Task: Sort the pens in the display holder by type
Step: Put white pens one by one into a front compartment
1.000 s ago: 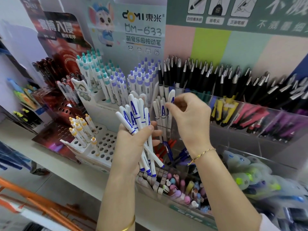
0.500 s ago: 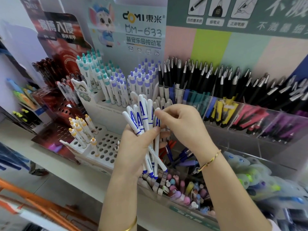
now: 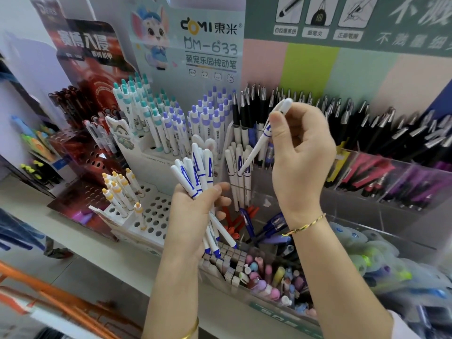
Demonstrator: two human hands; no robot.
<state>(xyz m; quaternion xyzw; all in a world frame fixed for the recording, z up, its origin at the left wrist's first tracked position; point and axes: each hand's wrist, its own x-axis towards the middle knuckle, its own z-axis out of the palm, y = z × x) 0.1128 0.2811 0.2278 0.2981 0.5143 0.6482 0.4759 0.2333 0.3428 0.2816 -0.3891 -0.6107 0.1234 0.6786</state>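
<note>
In front of the clear plastic display holder (image 3: pixel 269 192), a fanned bundle of slim white, blue-lettered pens (image 3: pixel 195 172) is gripped in the left hand (image 3: pixel 195 211); one matching pen (image 3: pixel 254 152) is pinched, tilted, by the right hand (image 3: pixel 300 162) above the holder.

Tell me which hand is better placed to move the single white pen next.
Right, probably: the right hand pinches the single white pen, while the left hand is full, gripping a bundle of matching pens.
</note>
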